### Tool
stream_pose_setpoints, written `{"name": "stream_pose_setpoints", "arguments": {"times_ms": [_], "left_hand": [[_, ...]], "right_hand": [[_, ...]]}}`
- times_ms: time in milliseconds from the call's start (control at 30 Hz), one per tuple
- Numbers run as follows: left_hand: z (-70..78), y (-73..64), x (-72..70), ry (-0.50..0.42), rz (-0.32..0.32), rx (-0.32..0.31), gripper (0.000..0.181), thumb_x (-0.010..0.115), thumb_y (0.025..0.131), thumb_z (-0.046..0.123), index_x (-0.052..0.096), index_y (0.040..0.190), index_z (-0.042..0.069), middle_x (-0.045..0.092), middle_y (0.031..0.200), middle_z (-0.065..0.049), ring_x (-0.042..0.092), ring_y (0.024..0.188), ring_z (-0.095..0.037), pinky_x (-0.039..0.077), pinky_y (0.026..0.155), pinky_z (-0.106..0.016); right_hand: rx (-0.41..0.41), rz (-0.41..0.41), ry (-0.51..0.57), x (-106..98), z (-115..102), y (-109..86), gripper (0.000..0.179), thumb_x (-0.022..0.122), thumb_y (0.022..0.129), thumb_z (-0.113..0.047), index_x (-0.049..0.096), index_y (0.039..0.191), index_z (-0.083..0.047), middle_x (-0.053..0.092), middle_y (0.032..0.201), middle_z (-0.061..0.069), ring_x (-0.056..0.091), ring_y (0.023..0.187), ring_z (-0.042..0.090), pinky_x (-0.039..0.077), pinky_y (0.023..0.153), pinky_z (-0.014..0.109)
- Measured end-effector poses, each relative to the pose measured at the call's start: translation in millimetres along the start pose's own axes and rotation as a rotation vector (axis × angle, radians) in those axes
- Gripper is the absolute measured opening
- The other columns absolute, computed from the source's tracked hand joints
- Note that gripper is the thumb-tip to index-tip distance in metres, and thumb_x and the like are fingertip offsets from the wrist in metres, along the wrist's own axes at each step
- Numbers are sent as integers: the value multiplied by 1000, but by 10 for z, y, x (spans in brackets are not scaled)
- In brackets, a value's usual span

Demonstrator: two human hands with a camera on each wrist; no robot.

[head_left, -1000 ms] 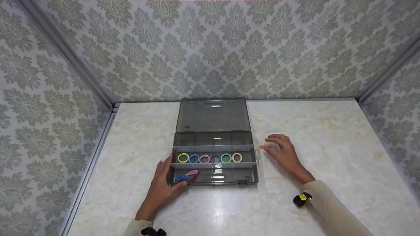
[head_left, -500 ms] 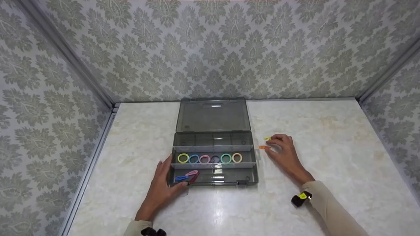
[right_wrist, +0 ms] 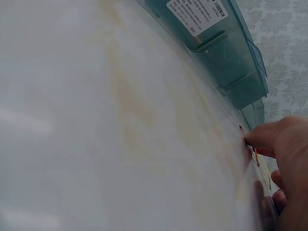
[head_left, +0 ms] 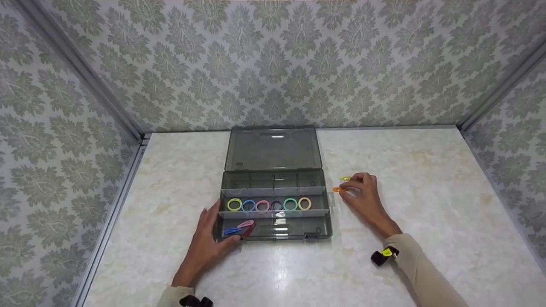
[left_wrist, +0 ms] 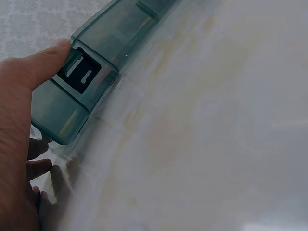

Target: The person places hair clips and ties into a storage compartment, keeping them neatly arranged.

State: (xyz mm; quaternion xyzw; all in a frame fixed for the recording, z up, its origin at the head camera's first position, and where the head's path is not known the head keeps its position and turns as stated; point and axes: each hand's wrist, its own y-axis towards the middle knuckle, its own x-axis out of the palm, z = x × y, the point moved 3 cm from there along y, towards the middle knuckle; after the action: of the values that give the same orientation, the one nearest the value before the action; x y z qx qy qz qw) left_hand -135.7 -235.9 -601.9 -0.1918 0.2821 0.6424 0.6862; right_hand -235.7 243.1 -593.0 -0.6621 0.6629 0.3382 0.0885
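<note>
A smoky grey plastic organizer box (head_left: pixel 273 234) lies open on the table, its lid (head_left: pixel 273 149) folded back. My left hand (head_left: pixel 207 247) grips its front left corner, with the thumb (left_wrist: pixel 45 65) on the front wall beside the black latch (left_wrist: pixel 79 70). Off the box's right side, my right hand (head_left: pixel 364 198) pinches an orange hair clip (head_left: pixel 337 189) between thumb and forefinger. Just behind it is a yellow hair clip (head_left: pixel 345 178) by the other fingertips; contact is unclear. Blue (head_left: pixel 233 230), pink (head_left: pixel 245 224) and dark red hair clips (head_left: pixel 249 230) lie in the front compartment.
Several coloured hair ties (head_left: pixel 262 206) form a row in the middle compartment, between clear dividers (head_left: pixel 273 214). The rear compartment (head_left: pixel 273 179) shows no loose items. Patterned wall panels (head_left: pixel 273 64) enclose the pale marbled table (head_left: pixel 409 157) at the back and sides.
My right hand's thumb and forefinger have closed together onto the orange hair clip. The left hand keeps its place on the box. The head view has shifted slightly.
</note>
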Motion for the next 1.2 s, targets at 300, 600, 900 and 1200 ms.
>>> {"name": "stream_pose_setpoints", "arguments": {"times_ms": [300,600,900,1200], "left_hand": [[-19,-5,-2,0,15,10,118,91,88,54,23,178,17,35,178,-17,13,167,-51,16,132,-73],[-23,-14,-7,14,5,-24,118,90,89,57,22,178,18,33,178,-17,10,167,-52,16,130,-75],[9,-6,8,4,9,-6,119,92,88,54,23,178,19,34,178,-19,12,166,-54,18,129,-77],[-6,-25,-1,-7,9,-7,118,92,88,53,23,178,19,34,178,-17,12,166,-54,20,128,-78]], "right_hand": [[-13,1,13,44,8,-19,5,87,97,-8,86,102,-7,60,120,15,42,116,29,39,96,46],[-2,23,-18,27,-28,6,5,86,97,-8,84,100,-4,66,120,16,49,116,31,42,98,48],[-76,51,-24,-65,-255,47,5,87,96,-5,83,99,-4,70,116,16,53,114,33,45,98,46],[-209,46,-40,-96,-498,38,7,87,94,-3,83,99,-4,71,114,13,57,113,32,46,96,36]]}}
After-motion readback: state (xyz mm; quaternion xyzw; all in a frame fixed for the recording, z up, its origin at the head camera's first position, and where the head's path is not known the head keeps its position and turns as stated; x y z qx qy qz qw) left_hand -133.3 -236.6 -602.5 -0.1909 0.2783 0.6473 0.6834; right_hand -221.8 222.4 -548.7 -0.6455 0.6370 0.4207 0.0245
